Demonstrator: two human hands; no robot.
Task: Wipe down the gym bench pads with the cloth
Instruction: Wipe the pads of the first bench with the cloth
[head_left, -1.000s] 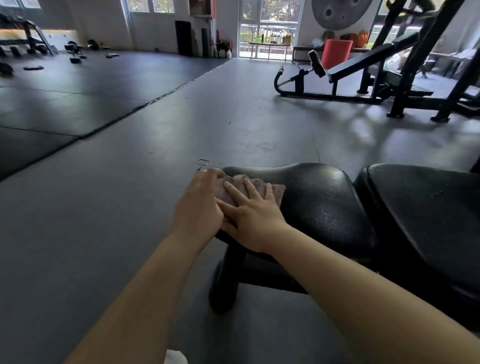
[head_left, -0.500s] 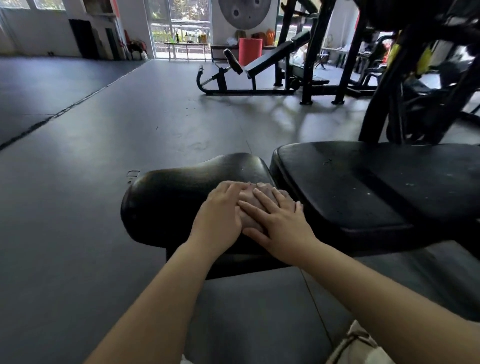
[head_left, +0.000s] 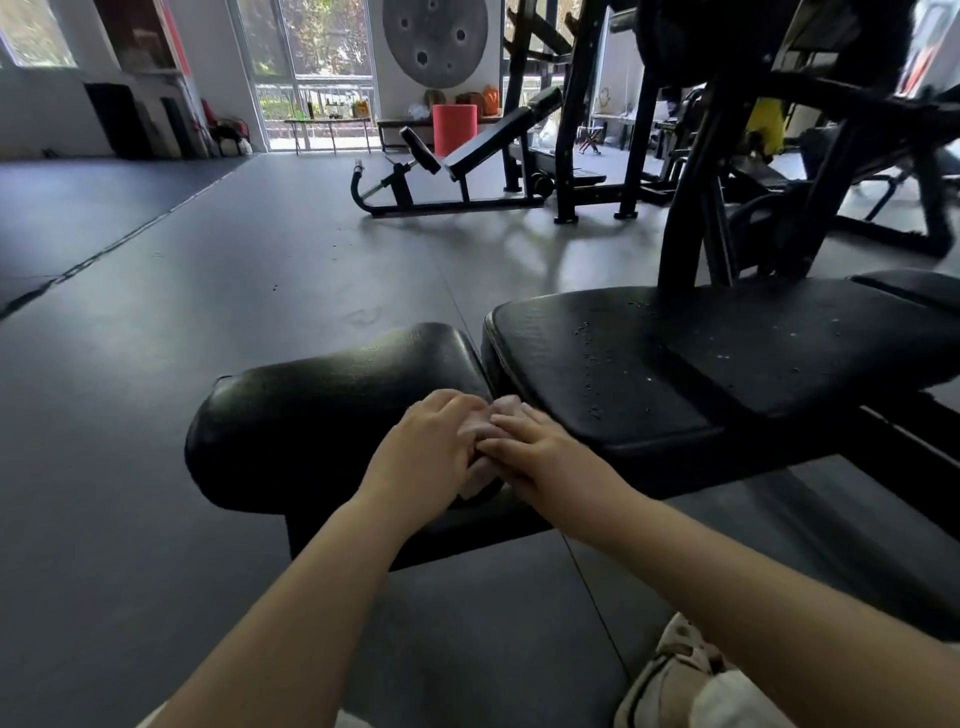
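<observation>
Two black pads meet end to end: the long back pad (head_left: 727, 358) and the curved seat pad (head_left: 332, 415). Left hand (head_left: 426, 447) and right hand (head_left: 540, 457) press flat, fingers fairly straight, on the pinkish cloth (head_left: 485, 423) at the seat pad's near right edge.

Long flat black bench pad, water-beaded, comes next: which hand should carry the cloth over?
Right, probably. The right hand lies on the crumpled pale pink cloth beside the gap, nearest the long flat black bench pad. The left hand sits over the small rounded black seat pad, farther away.
</observation>
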